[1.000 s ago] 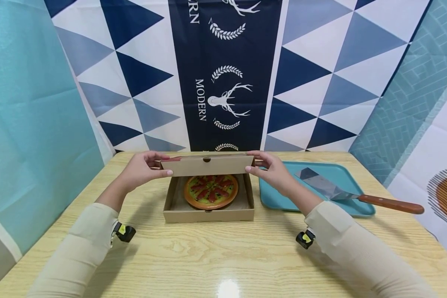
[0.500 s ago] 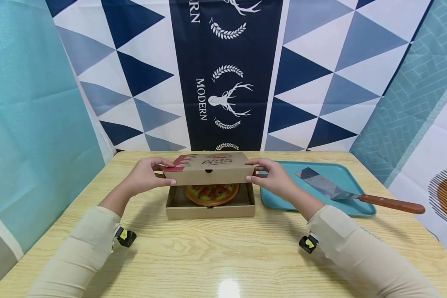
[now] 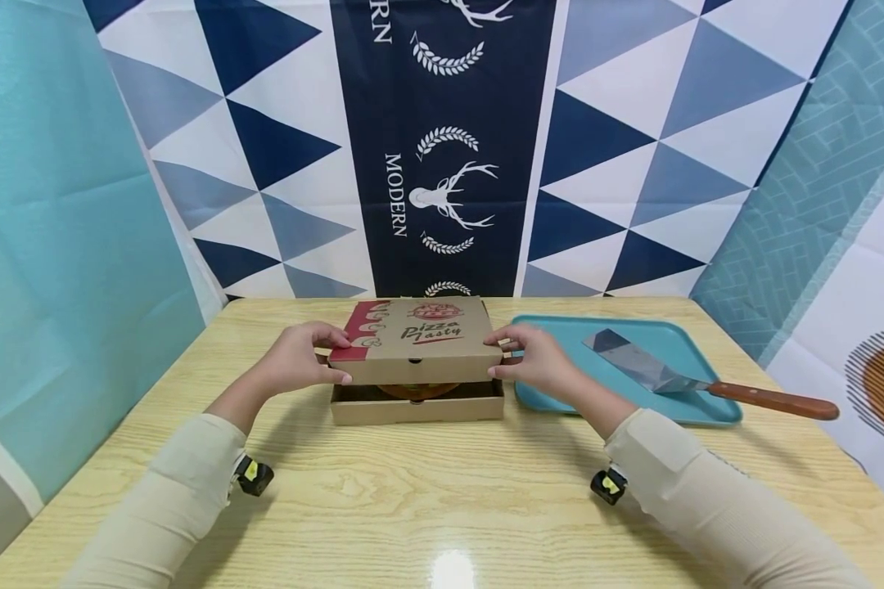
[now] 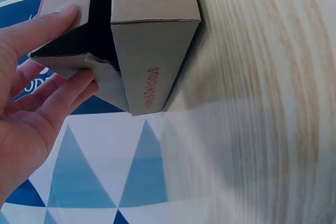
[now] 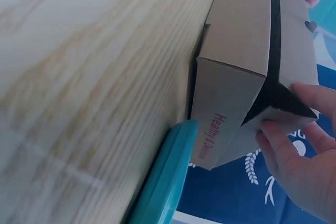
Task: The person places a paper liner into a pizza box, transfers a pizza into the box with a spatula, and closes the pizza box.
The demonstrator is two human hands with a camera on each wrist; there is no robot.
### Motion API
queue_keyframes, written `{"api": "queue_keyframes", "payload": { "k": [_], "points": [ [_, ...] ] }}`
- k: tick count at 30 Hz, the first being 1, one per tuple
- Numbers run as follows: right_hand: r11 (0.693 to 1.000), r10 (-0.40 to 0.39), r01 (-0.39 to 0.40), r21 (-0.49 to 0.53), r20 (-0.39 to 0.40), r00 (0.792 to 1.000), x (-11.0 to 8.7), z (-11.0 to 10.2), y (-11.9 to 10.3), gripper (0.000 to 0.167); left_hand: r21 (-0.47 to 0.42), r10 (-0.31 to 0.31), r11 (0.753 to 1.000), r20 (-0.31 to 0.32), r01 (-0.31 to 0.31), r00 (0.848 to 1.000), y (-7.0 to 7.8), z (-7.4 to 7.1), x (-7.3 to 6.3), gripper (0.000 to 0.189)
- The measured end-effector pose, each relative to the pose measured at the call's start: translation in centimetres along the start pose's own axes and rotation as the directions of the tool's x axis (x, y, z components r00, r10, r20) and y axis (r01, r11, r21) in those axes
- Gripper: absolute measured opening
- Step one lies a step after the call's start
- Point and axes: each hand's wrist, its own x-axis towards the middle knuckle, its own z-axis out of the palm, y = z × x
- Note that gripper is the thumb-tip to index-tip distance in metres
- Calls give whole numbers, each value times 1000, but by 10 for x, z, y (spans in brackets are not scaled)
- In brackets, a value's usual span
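Note:
A cardboard pizza box (image 3: 417,413) sits on the table, its printed lid (image 3: 430,337) tilted down with a narrow gap left at the front. My left hand (image 3: 304,357) pinches the lid's front left corner, thumb on the front flap and fingers at the side. At the opposite corner, my right hand (image 3: 532,358) grips the lid in the same way. Through the gap shows a sliver of a pizza (image 3: 418,391); the lid hides the rest. In both wrist views the lid's side flap stands partly above the base's side wall (image 4: 152,72).
Right of the box lies a teal tray (image 3: 538,399) close to its side. A metal spatula (image 3: 637,364) rests across the tray, its wooden handle (image 3: 773,401) sticking out past the right edge. A patterned cloth (image 3: 442,147) hangs behind the table.
Both hands have lowered the lid forward and down over the box. Its printed top has come into view, and the pizza has gone from mostly visible to nearly covered.

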Motion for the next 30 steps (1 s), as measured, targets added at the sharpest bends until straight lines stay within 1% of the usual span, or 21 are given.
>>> {"api": "queue_keyframes", "payload": {
  "k": [5, 12, 16, 23, 27, 30],
  "points": [
    [1000, 3, -3, -11, 2, 1000, -2, 3, 3, 38, -19, 8, 1000, 27, -7, 1000, 0, 2, -3, 47],
    [999, 32, -32, 1, 9, 999, -4, 3, 2, 36, 14, 19, 1000, 57, -20, 998, 0, 1, -5, 48],
    [999, 36, -36, 8, 9, 999, -5, 4, 0, 34, 31, 30, 999, 62, -32, 998, 1, 1, -6, 47],
    [1000, 17, -17, 0, 9, 1000, -8, 6, -1, 31, 49, 40, 998, 68, -44, 997, 4, 2, -7, 46],
    [1000, 1, -1, -6, 4, 1000, -9, 7, -2, 31, 46, 38, 998, 73, -42, 997, 2, 4, -8, 44],
    [999, -29, 29, -22, 5, 1000, -9, 8, -2, 29, 43, 39, 998, 85, -43, 996, 0, 7, -8, 40]
  ]
}}
